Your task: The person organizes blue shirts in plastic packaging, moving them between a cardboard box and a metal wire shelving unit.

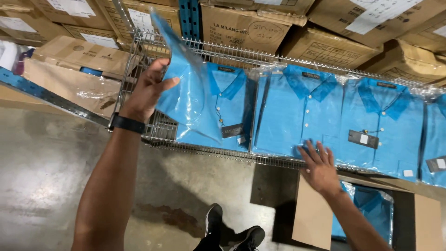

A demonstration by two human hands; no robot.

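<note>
The left hand (147, 90) grips a bagged blue shirt (179, 60) by its edge, thumb out across the plastic, holding it tilted upright over the left end of the wire shelf (139, 51). The right hand (319, 168) lies flat with fingers spread wide on the second bagged shirt (297, 116) in the row, holding nothing. More blue shirts lie side by side along the shelf. An open box (316, 218) below holds another. Cartons (241, 28) are stacked behind, and black shoes (232, 230) stand on the concrete floor (42, 176)
</note>
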